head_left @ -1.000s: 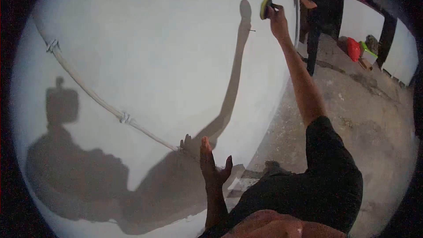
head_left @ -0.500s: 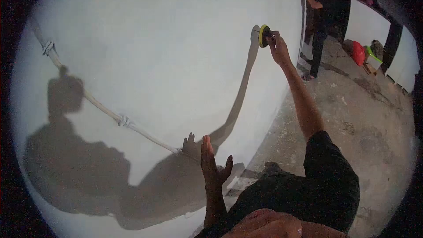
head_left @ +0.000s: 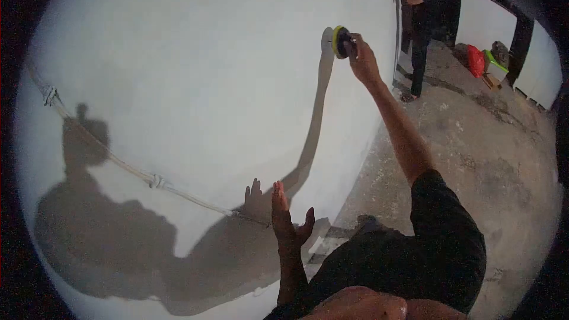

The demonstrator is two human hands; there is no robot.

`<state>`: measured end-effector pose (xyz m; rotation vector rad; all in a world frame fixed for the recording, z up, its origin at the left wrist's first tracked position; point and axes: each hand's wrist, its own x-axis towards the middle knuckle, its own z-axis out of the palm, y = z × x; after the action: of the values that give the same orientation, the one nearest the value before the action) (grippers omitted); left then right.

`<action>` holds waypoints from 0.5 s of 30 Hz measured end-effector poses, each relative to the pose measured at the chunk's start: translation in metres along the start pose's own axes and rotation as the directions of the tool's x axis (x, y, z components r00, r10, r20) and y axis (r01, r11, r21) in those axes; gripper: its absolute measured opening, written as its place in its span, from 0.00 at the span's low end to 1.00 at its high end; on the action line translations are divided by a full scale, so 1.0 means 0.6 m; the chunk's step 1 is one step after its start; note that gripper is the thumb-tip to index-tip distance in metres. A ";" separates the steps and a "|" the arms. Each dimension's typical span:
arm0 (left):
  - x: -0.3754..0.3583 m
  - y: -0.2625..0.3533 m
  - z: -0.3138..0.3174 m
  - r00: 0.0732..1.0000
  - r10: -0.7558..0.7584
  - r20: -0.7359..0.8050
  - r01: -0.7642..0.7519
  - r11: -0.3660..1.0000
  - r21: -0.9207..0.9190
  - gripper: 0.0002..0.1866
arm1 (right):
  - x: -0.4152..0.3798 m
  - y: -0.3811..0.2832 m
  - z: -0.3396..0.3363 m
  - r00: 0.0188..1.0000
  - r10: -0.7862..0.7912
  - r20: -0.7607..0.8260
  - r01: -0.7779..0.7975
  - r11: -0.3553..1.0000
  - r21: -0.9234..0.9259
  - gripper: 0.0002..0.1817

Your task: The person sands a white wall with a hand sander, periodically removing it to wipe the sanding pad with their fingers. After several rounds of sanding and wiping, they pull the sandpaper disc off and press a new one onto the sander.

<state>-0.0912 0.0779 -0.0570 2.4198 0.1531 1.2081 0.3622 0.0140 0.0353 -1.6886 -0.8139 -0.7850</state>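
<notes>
My right hand [head_left: 363, 62] reaches up along the white wall [head_left: 195, 53], its fingers closed on a round sanding pad [head_left: 341, 42] with a dark back and a yellow rim. The pad stands on edge, its yellow side turned to the wall, close beside its own shadow. Lower down, my left hand [head_left: 288, 222] is raised at the wall, fingers upward and thumb apart, holding nothing. A pale pipe or cable [head_left: 130, 169] with bindings runs slantwise across the wall, ending behind the left hand.
Shadows of my head and arms fall on the wall. To the right lies a stained concrete floor [head_left: 450, 160]. A person [head_left: 422, 29] in dark clothes stands at the wall's far end, an arm raised. Beyond are a red bag [head_left: 475, 61] and white panels [head_left: 486, 18].
The view has shifted, with the wall pipe and background now further left. My right hand and the pad appear slightly further left and higher. The left hand is nearly unchanged.
</notes>
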 end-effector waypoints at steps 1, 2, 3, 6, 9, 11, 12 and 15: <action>-0.001 -0.004 0.001 1.000 -0.005 0.000 0.005 1.000 0.002 0.47 | -0.014 -0.016 0.004 1.000 -0.002 0.005 0.002 0.999 -0.050 0.14; 0.002 0.000 0.002 1.000 -0.002 -0.002 0.002 1.000 0.002 0.47 | -0.013 -0.028 -0.001 1.000 -0.007 0.009 0.008 0.995 -0.097 0.15; 0.003 0.001 0.002 1.000 0.003 -0.011 -0.004 1.000 -0.017 0.47 | -0.021 -0.002 0.013 1.000 -0.029 0.004 0.030 0.978 -0.207 0.17; 0.011 0.017 -0.005 0.999 -0.043 0.010 0.043 0.999 -0.013 0.45 | -0.062 -0.035 -0.013 0.995 -0.072 0.069 0.083 0.984 -0.160 0.17; 0.013 0.021 -0.004 0.999 -0.047 -0.002 0.047 0.999 -0.014 0.43 | -0.120 -0.031 -0.010 0.972 -0.191 0.137 0.217 0.953 -0.210 0.17; 0.017 0.024 -0.006 0.999 -0.001 -0.052 -0.001 0.999 -0.033 0.42 | -0.132 -0.069 -0.019 0.988 -0.039 0.146 0.061 0.987 -0.149 0.15; 0.025 0.042 -0.016 1.000 -0.009 -0.017 0.009 1.000 0.006 0.41 | -0.115 -0.085 -0.029 0.988 -0.050 0.145 0.071 0.987 -0.145 0.15; 0.030 0.044 -0.025 1.000 0.005 0.026 -0.007 0.997 0.073 0.40 | -0.094 -0.135 -0.045 0.970 0.165 0.178 -0.195 0.966 0.168 0.13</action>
<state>-0.0943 0.0642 -0.0247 2.4993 0.1855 1.1926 0.2613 -0.0028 0.0371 -1.6476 -0.8048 -0.4371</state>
